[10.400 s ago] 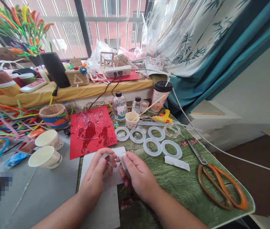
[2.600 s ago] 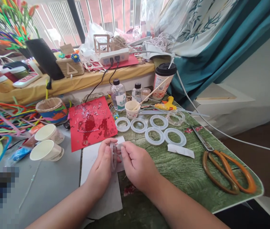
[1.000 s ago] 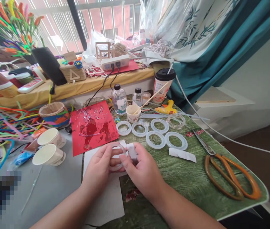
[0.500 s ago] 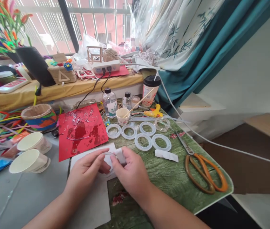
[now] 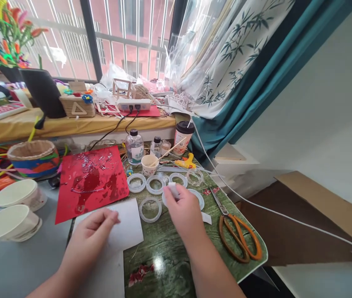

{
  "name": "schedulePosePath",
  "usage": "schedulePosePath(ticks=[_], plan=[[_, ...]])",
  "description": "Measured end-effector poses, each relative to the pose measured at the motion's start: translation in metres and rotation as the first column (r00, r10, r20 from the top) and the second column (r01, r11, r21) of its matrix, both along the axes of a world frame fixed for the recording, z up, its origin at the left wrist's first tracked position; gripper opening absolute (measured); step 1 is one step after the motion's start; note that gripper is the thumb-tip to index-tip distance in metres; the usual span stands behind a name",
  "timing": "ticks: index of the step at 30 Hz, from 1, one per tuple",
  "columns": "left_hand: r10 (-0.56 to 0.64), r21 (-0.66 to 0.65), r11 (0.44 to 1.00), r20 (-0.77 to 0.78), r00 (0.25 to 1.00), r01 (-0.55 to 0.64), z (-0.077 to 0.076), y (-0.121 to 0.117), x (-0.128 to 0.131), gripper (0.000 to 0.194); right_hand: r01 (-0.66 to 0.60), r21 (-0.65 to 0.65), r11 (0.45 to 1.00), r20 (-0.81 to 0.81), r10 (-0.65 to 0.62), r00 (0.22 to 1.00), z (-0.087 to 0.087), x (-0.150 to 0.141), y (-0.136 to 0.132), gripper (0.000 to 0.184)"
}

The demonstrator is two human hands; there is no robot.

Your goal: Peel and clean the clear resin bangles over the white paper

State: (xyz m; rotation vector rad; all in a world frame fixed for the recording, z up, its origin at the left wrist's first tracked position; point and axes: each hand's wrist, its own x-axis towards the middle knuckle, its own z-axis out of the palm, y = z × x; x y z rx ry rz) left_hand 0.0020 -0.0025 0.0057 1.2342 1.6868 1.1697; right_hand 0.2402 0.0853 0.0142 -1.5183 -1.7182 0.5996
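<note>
Both hands have parted since the last frame, and the clear ring they held together no longer sits between them. Nearest me, the left hand (image 5: 90,236) hovers empty at 7 o'clock, its fingers loosely spread just above a white paper card (image 5: 123,221). The right hand (image 5: 184,213) has reached toward 1 o'clock, thumb and fingertips pressed together, pinching a small white paper scrap (image 5: 172,189). Just under that pinch lies a translucent frosted ring (image 5: 199,198), partly hidden by the hand; I cannot tell whether it is the ring held a moment ago. Its pale, smooth band looks flat on the table, and the scrap appears to touch its near side.

A second frosted ring (image 5: 150,198) sits just beside the card at 12 o'clock. Orange-and-brown scissors (image 5: 239,244) lie at 3 o'clock on the green wood-print table mat (image 5: 160,265). Farther out at 11 o'clock is a glue-smeared red sheet (image 5: 92,182), and beyond the rings at 12 o'clock stands a small paper cup holding a wooden stick (image 5: 149,164).
</note>
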Motion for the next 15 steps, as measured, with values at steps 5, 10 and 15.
schedulePosePath(ticks=[5, 10, 15], plan=[[-0.152, 0.143, 0.974, -0.157, 0.976, 0.175, -0.009, 0.005, 0.001, 0.03, 0.09, -0.032, 0.995, 0.453, -0.066, 0.889, 0.016, 0.062, 0.04, 0.019], [-0.085, 0.108, 0.99, -0.057, 0.995, 0.091, -0.019, 0.004, 0.002, 0.029, 0.03, -0.15, 0.988, 0.584, 0.063, 0.809, 0.004, 0.091, 0.082, 0.005], [-0.079, 0.145, 0.986, -0.013, 0.997, 0.08, -0.019, 0.005, 0.002, 0.028, 0.017, -0.214, 0.977, 0.57, 0.111, 0.814, -0.006, 0.094, 0.094, 0.013]])
